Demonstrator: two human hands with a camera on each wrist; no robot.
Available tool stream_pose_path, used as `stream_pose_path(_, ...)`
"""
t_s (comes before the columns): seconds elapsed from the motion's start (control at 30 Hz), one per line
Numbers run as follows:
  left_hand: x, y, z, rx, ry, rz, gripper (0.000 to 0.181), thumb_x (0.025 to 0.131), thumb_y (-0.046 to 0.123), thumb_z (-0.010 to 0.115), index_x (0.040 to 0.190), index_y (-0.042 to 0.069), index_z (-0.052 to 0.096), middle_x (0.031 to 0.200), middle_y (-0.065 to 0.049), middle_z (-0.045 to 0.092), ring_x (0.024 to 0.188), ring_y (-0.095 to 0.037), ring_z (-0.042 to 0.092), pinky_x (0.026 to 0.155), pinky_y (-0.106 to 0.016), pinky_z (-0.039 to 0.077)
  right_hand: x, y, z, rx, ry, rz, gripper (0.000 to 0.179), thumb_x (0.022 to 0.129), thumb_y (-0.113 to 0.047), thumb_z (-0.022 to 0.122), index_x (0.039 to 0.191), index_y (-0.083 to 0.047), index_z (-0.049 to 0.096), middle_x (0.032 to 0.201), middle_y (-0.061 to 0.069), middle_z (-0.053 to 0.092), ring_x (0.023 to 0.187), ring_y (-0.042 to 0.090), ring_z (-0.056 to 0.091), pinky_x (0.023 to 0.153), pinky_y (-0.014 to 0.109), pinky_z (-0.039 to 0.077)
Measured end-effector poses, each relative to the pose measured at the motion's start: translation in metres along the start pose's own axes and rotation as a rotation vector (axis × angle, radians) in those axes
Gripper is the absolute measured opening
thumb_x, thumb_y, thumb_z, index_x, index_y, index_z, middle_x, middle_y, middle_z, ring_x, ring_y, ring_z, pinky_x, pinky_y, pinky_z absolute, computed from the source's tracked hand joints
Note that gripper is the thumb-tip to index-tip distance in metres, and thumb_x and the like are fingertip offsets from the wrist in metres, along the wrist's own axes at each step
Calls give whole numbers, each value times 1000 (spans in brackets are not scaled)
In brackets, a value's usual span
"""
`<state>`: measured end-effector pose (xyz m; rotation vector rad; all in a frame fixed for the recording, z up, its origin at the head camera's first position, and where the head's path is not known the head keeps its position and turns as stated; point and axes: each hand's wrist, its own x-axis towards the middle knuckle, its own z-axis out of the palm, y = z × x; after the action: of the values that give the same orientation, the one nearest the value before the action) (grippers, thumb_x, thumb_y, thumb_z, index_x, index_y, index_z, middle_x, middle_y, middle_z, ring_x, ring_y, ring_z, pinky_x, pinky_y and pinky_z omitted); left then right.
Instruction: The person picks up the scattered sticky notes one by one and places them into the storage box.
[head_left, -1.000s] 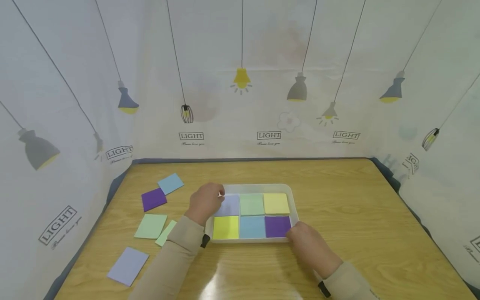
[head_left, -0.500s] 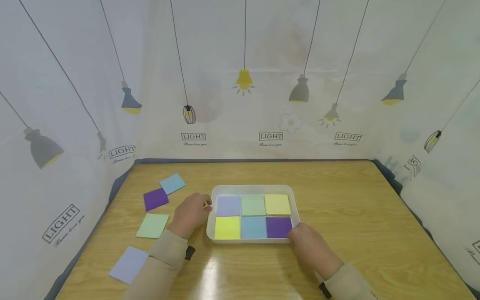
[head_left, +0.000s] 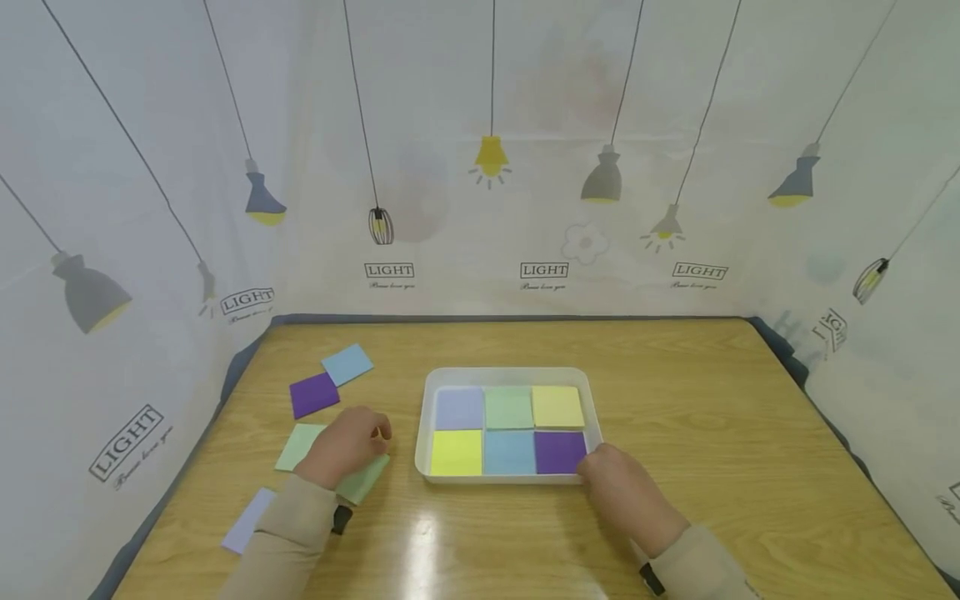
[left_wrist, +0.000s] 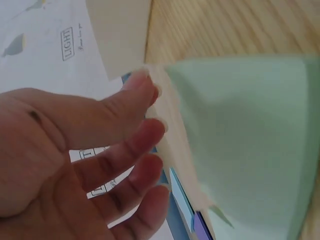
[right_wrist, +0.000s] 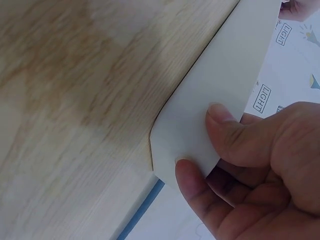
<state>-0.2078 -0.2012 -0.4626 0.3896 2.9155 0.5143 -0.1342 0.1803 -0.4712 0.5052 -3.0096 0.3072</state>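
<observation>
A white tray (head_left: 422,425) in the head view bears several square sticky note pads in two rows. At its near right corner, my right hand (head_left: 630,500) grips the wall, thumb (right_wrist: 220,120) on the outside in the right wrist view. My left hand (head_left: 348,446) is left of the tray, above a light green pad (head_left: 365,482) on the table. In the left wrist view its fingers (left_wrist: 150,172) are loosely curled, thumb and index tips close together, with nothing visible between them; the green pad (left_wrist: 250,130) shows beyond them.
Left on the wooden table (head_left: 675,400) lie a blue pad (head_left: 348,364), a purple pad (head_left: 315,395), another green pad (head_left: 296,446) and a lavender pad (head_left: 250,520), partly behind the left sleeve. A lamp-printed cloth (head_left: 450,283) stands around the table.
My left hand has moved from the tray's left side, left and toward me, over the green pad. My right hand stays at the tray's corner. The view has shifted slightly.
</observation>
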Motion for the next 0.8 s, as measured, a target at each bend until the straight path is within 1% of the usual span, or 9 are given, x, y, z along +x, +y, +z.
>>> stream_pose_path(0.1, -3, -8, -1, 5, -45, 25, 12, 86, 5, 76, 95, 11, 74, 97, -5, 69, 94, -23, 63, 83, -43, 55, 1, 0, 0, -9, 1, -5, 16, 79, 5, 75, 70, -7, 71, 67, 3, 59, 64, 13, 53, 62, 32, 54)
stream_pose_path(0.2, -4, -13, -2, -17, -97, 38, 16, 84, 3, 79, 95, 12, 72, 100, -5, 68, 98, -25, 64, 87, -44, 55, 1, -1, -1, -3, -7, 2, 17, 79, 6, 75, 70, -7, 70, 67, 3, 58, 64, 14, 53, 62, 32, 54)
stream_pose_path(0.27, -4, -15, -3, -36, -129, 45, 18, 83, 1, 78, 96, 13, 72, 100, -6, 65, 100, -26, 63, 87, -43, 55, 1, -2, -2, 8, -15, 9, 17, 80, 6, 74, 70, -7, 71, 67, 4, 58, 64, 14, 53, 62, 33, 54)
stream_pose_path(0.37, -3, -17, -2, -61, -157, 44, 19, 84, 1, 78, 96, 14, 71, 99, -6, 61, 99, -26, 63, 85, -42, 55, 0, -3, -3, 23, -27, 21, 16, 80, 8, 73, 71, -6, 72, 68, 4, 59, 65, 14, 53, 63, 33, 55)
stream_pose_path(0.57, 0, -21, 0, -79, -163, 70, 20, 83, 0, 78, 94, 14, 69, 98, -5, 61, 96, -23, 62, 83, -40, 54, 0, -4, -4, 24, -41, 30, 17, 80, 10, 71, 74, -5, 73, 69, 4, 59, 65, 13, 53, 63, 32, 55)
stream_pose_path(0.8, 4, -24, 2, -97, -169, 108, 21, 83, 0, 78, 93, 14, 66, 96, 0, 62, 92, -16, 60, 84, -38, 53, 0, -3, -3, 5, -22, 15, 16, 80, 9, 72, 72, -6, 71, 68, 4, 58, 64, 13, 51, 62, 31, 53)
